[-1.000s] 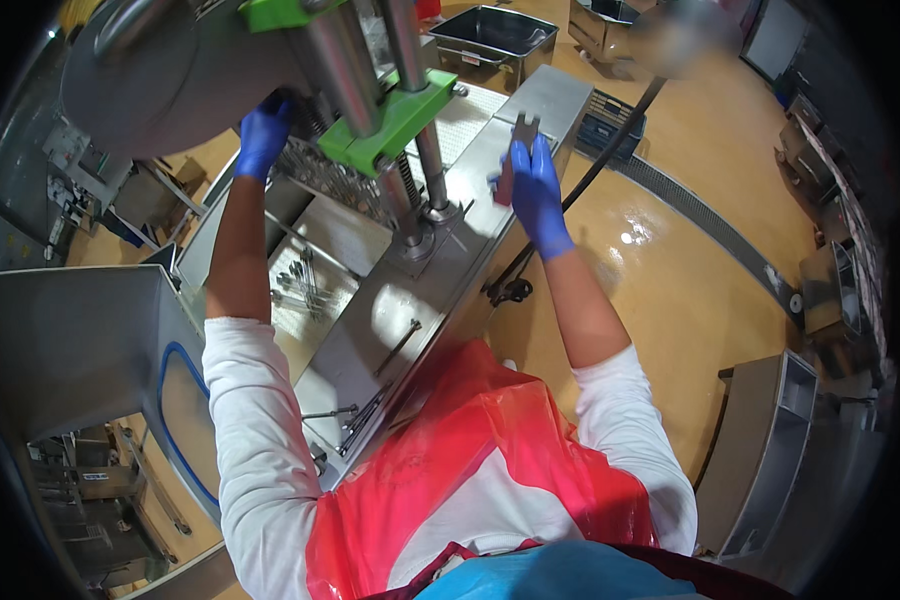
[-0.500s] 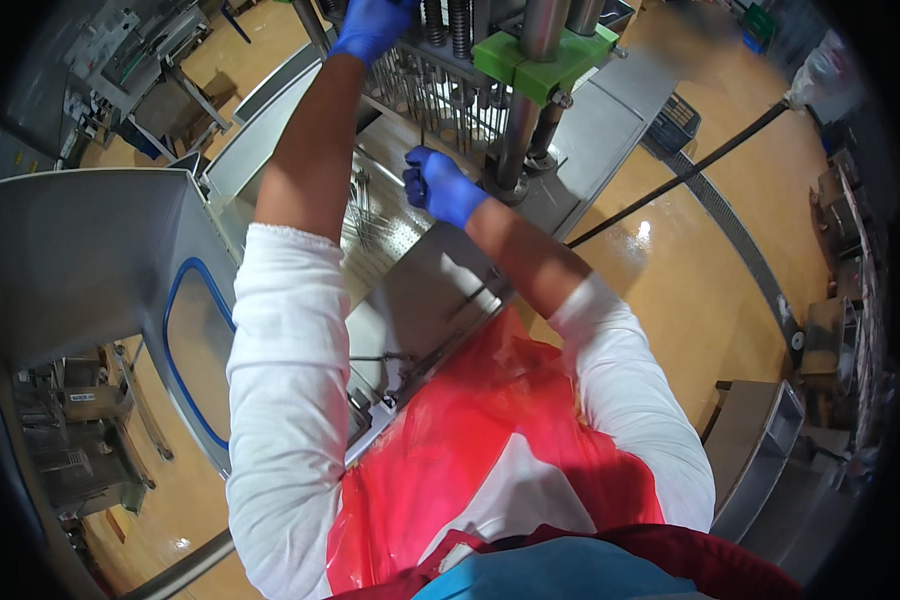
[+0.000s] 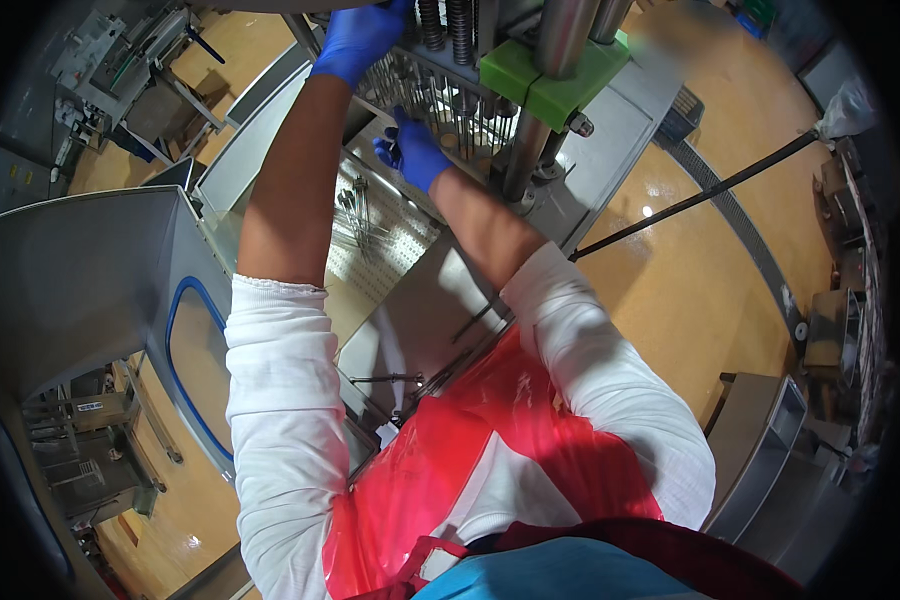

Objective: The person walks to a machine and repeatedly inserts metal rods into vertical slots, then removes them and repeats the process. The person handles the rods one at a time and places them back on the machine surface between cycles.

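Note:
A machine with rows of thin metal needles [image 3: 435, 105], coil springs [image 3: 460, 30] and thick steel columns [image 3: 532, 130] stands in front of me. My left hand [image 3: 358, 45], in a blue glove, reaches up beside the springs; its fingers are hidden at the top edge. Lower down, my right hand [image 3: 417, 158], also blue-gloved, is just below the needle rows. Its fingers are apart and partly bent, with nothing visible in them. A bunch of loose needles [image 3: 358, 210] lies on a perforated metal plate [image 3: 400, 235] below my hands.
A green block [image 3: 545, 85] clamps the columns at the right. A grey metal cover [image 3: 80, 260] with a blue-edged opening stands at left. A dark hose [image 3: 705, 195] crosses above the yellow floor [image 3: 660, 300]. A dark crate [image 3: 682, 115] stands beyond the machine.
My right hand has moved up and slightly left, and its closed fingers have come apart. My left hand has shifted slightly left and down. More of the perforated plate shows.

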`<action>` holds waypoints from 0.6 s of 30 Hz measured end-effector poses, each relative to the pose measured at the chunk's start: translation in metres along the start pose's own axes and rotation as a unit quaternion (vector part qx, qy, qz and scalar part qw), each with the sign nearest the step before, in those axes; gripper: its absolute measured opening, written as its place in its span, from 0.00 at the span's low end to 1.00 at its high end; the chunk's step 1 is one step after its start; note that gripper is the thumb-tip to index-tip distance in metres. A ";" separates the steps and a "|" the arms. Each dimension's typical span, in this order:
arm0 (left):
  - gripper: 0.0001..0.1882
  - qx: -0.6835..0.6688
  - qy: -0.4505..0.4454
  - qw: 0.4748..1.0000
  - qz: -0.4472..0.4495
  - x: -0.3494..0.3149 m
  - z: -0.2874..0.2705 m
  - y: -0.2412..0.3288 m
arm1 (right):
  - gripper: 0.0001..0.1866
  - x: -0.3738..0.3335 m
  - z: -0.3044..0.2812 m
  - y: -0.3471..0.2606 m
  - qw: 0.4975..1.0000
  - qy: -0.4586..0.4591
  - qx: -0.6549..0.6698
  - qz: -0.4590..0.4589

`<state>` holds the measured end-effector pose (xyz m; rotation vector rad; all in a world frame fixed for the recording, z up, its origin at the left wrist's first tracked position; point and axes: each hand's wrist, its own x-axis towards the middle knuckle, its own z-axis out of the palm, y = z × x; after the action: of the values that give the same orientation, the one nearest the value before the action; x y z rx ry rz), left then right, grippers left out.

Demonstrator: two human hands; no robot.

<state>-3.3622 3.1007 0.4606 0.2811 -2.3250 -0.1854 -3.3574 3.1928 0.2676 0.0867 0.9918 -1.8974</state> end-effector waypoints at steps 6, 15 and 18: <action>0.18 -0.004 -0.018 1.000 -0.016 0.001 -0.009 0.015 | 0.10 0.040 0.002 -0.001 0.964 -0.058 0.258 0.039; 0.18 0.054 -0.031 0.998 0.005 0.001 0.005 -0.001 | 0.09 0.009 0.027 0.005 0.981 0.013 0.046 -0.188; 0.16 0.047 -0.024 0.998 0.046 0.001 0.007 -0.011 | 0.10 0.005 0.031 -0.002 0.984 -0.036 0.114 -0.133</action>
<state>-3.3662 3.0903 0.4539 0.2165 -2.3928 -0.0384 -3.3513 3.1693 0.2869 0.0189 0.7636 -2.2378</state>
